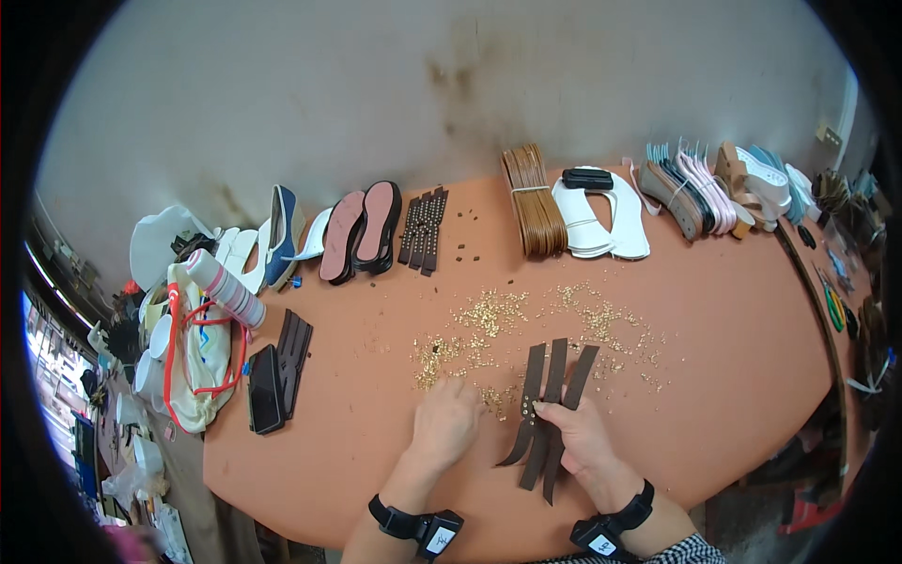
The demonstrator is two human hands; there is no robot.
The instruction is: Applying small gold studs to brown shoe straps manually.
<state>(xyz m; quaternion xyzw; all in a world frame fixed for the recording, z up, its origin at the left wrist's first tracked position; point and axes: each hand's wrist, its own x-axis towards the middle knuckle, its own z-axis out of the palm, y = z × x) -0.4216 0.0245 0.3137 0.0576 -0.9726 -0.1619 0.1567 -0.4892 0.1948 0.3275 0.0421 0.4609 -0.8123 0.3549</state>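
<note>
My right hand (584,437) grips dark brown leather-like straps (556,367), its thumb pressed across them near their middle. The strips fan out above and below the grip. A short row of small gold studs shows on the leftmost strip, beside the thumb. My left hand (447,419) is down at the near edge of the scattered gold studs (493,313), just left of the straps. Its fingers are bent and drawn together, and whatever they pinch is too small or hidden to make out. Each wrist wears a black band with a white label.
Along the back lie studded dark straps (423,230), pink-topped soles (346,235), a bundle of brown strips (536,202), white insole shapes (628,221) and wedge shoes (752,183). At left are a phone (266,390), a spray can (225,287) and a cloth bag (202,367).
</note>
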